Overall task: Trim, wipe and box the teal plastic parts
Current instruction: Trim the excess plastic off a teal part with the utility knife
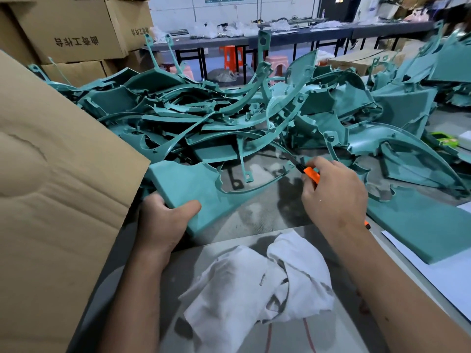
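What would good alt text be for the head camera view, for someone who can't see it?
A person's left hand grips a flat teal plastic part while the right hand holds an orange utility knife against its thin curved edge. A white rag lies on the table nearest the camera, a heap of teal parts sits behind, and a cardboard box flap stands at left.

**A factory finishing floor**

We are in a factory or warehouse hall, at a worktable heaped with a pile of identical moulded teal parts. Printed cartons are stacked at the left, and a carton flap stands at our elbow. Behind the pile we see long dark benches strewn with plastic bags, orange and pink stools beneath them, and a bare painted floor.
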The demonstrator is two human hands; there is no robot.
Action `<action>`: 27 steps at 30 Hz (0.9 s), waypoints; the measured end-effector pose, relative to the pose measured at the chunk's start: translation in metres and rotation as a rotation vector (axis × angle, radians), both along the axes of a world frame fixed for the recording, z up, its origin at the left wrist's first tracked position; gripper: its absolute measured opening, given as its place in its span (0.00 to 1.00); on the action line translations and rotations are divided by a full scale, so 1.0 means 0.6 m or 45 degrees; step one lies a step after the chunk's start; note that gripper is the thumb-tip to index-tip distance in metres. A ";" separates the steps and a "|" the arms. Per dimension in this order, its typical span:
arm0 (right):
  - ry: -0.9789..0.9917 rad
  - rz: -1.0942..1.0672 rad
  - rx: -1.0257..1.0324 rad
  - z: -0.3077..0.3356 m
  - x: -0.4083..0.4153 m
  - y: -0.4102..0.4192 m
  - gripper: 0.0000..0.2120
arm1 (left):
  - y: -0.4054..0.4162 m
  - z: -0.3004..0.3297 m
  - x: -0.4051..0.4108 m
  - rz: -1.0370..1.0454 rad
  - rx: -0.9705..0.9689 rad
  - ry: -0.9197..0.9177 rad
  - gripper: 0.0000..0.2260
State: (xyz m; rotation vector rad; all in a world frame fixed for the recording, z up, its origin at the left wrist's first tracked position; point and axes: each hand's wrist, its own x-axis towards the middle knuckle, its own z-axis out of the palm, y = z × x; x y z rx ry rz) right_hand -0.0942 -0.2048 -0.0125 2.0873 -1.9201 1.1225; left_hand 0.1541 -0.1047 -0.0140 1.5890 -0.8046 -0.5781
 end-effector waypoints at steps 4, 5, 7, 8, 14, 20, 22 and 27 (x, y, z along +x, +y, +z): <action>0.050 -0.071 0.045 0.000 -0.001 -0.012 0.13 | 0.000 -0.001 -0.001 -0.046 -0.016 0.046 0.12; 0.063 -0.080 0.057 0.000 -0.001 -0.014 0.14 | 0.000 0.000 -0.001 -0.047 -0.015 0.049 0.12; 0.108 -0.099 0.103 0.000 0.001 -0.015 0.15 | 0.000 0.001 -0.002 -0.045 -0.016 0.048 0.12; 0.129 -0.105 0.123 -0.001 0.002 -0.015 0.15 | 0.000 0.000 -0.002 -0.043 -0.016 0.042 0.12; 0.261 -0.006 0.246 0.005 0.010 -0.003 0.16 | 0.000 -0.003 -0.006 -0.033 -0.042 0.011 0.12; 0.145 0.084 0.099 0.006 0.014 0.009 0.15 | -0.003 -0.009 -0.002 -0.060 -0.067 0.018 0.11; 0.092 -0.009 0.021 0.007 0.011 0.003 0.16 | -0.003 -0.009 -0.002 -0.061 -0.077 0.019 0.11; 0.237 0.014 0.303 0.007 0.013 0.000 0.20 | -0.004 -0.010 -0.003 -0.041 -0.066 0.021 0.11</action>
